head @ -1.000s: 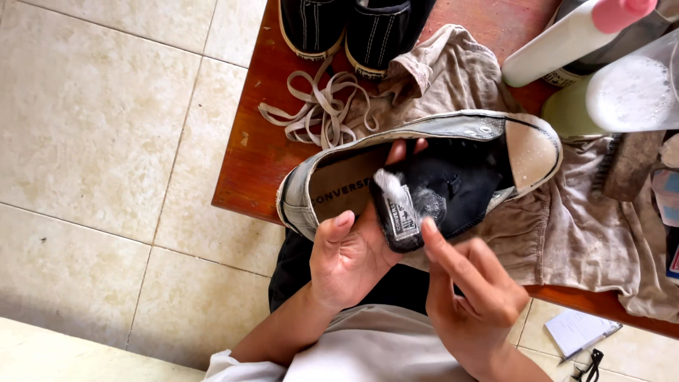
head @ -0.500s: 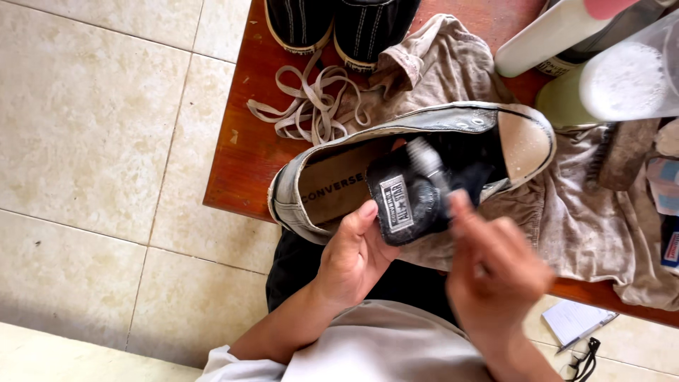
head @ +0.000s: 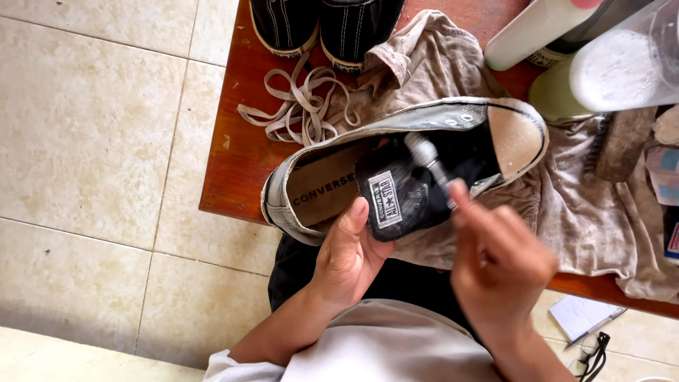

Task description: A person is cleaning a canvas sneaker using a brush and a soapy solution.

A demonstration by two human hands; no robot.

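From the head camera, a low black canvas shoe (head: 396,170) with a pale rubber toe cap lies on its side on a stained cloth (head: 594,219) over the red wooden surface (head: 233,163). The left hand (head: 346,262) has its grip curled around the shoe's near wall at the heel opening, thumb beside the folded-out tongue. The right hand (head: 498,265), nearer the toe, pinches a thin brush (head: 431,163) over the tongue. Loose laces (head: 300,106) lie beyond the shoe's heel. The shoe looks light, its canvas soft and damp; the stiff rubber rim seems the surest hold.
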